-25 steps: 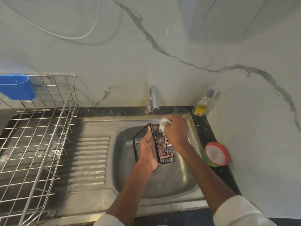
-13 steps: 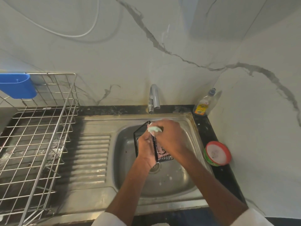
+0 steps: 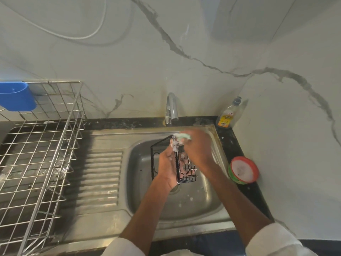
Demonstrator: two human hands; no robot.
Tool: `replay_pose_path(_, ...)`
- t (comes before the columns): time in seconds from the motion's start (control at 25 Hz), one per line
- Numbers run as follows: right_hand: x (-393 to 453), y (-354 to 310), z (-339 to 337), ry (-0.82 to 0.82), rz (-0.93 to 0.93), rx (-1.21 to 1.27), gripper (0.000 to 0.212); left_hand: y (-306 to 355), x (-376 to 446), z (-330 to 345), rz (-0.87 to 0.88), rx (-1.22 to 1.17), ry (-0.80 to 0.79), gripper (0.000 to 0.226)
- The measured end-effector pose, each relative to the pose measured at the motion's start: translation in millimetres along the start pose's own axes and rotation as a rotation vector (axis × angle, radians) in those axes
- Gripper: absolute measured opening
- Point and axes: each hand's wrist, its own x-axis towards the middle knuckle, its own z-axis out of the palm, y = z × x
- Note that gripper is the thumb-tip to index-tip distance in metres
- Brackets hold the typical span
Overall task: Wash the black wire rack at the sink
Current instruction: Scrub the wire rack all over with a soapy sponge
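The black wire rack (image 3: 188, 174) stands on edge above the steel sink basin (image 3: 144, 182), flecked with white suds. My left hand (image 3: 168, 169) grips its near side from the left, fingers curled round the frame. My right hand (image 3: 198, 148) holds a pale green scrub pad (image 3: 184, 136) against the rack's top far corner, where foam clings to the wires. The hand is motion-blurred. The chrome tap (image 3: 171, 109) rises just behind the rack, and no water shows running from it.
A steel wire dish rack (image 3: 42, 156) with a blue plastic holder (image 3: 16, 96) covers the counter left of the ribbed drainboard (image 3: 101, 174). A dish-soap bottle (image 3: 227, 115) stands in the back right corner. A red-rimmed tub of soap paste (image 3: 242, 169) sits right of the sink, near the side wall.
My right hand with the scrub pad has moved back and forth along the rack's top, now at its far upper corner. The left hand keeps the same hold on the rack.
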Motion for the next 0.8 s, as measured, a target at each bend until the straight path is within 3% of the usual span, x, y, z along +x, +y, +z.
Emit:
replay_pose_path(0.08, -10, -4, 3, -0.039, -0.084, 0.013, 0.029, 0, -2, 2, -0.009, 0.010, 0.001, 0.049)
replay_pose_path(0.2, 0, -7, -5, 0.024, 0.003, 0.025, 0.022, -1, -6, 8, -0.037, 0.009, -0.002, 0.046)
replay_pose_path(0.36, -35, -19, -3, -0.023, -0.075, 0.044, 0.024, 12, 2, 3, 0.001, -0.080, 0.026, 0.047)
replay_pose_path(0.48, -68, 5, -4, -0.203, -0.047, 0.030, 0.021, 21, 11, -10, 0.037, -0.190, 0.029, 0.050)
replay_pose_path(0.6, -49, 2, -10, -0.373, -0.010, 0.216, 0.014, 12, 6, -10, 0.031, -0.158, 0.078, 0.052)
replay_pose_path(0.72, -12, -22, 0, -0.127, 0.009, 0.206, 0.011, 6, 5, -8, 0.068, -0.092, 0.083, 0.050)
replay_pose_path(0.8, -11, -29, 14, -0.059, -0.055, 0.182, 0.016, 11, 8, -11, 0.074, -0.164, 0.065, 0.050)
